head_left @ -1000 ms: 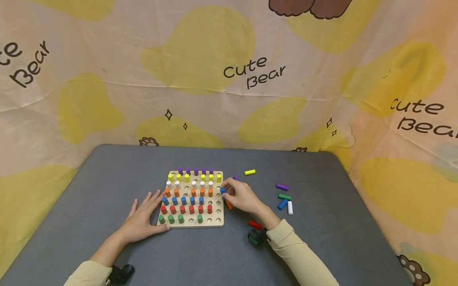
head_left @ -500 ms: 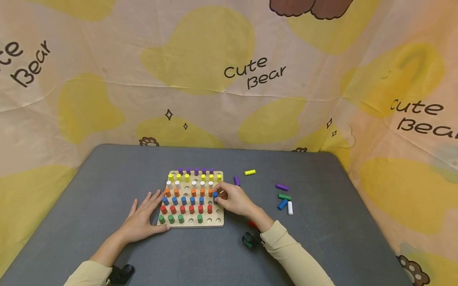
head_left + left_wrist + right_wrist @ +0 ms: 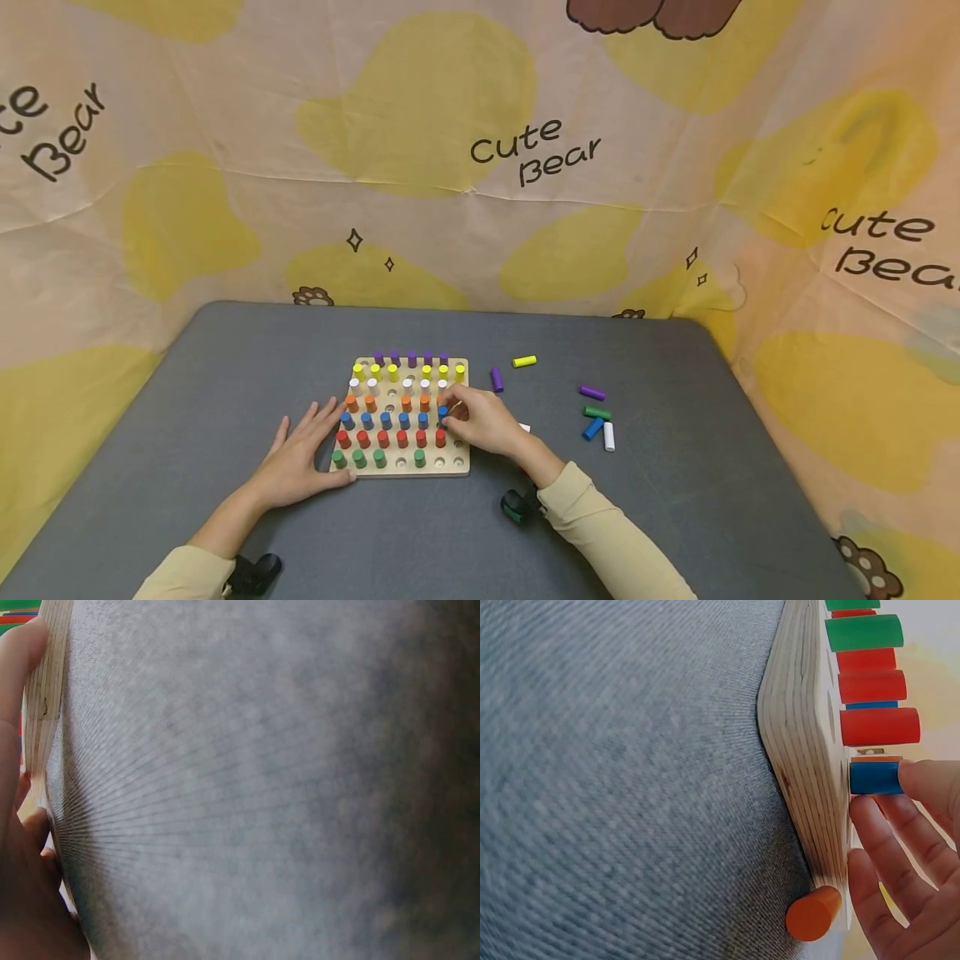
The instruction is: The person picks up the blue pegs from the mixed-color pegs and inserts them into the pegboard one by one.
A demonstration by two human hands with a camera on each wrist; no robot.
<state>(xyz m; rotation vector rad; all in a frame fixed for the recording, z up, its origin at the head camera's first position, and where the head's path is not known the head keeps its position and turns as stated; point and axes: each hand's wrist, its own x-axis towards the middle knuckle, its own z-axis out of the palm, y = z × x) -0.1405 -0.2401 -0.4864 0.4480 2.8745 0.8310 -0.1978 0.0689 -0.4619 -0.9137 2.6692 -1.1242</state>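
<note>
A wooden pegboard holds rows of purple, yellow, white, orange, blue, red and green pegs. My right hand is over its right side and pinches a blue peg between thumb and fingers. In the right wrist view that peg stands against the board, in line with the blue row; whether its end is in a hole is hidden. Along the board's left edge lies my left hand, fingers straight and spread, thumb touching the near left corner. Close by in the right wrist view are a red peg and a green peg.
Loose pegs lie right of the board: yellow, purple, another purple, green, blue and white. An orange peg lies beside the board's edge. A patterned cloth rises behind the grey table.
My right hand has carried the blue peg leftward from the board's right edge to the blue row and lowered it. The left hand stays still.
</note>
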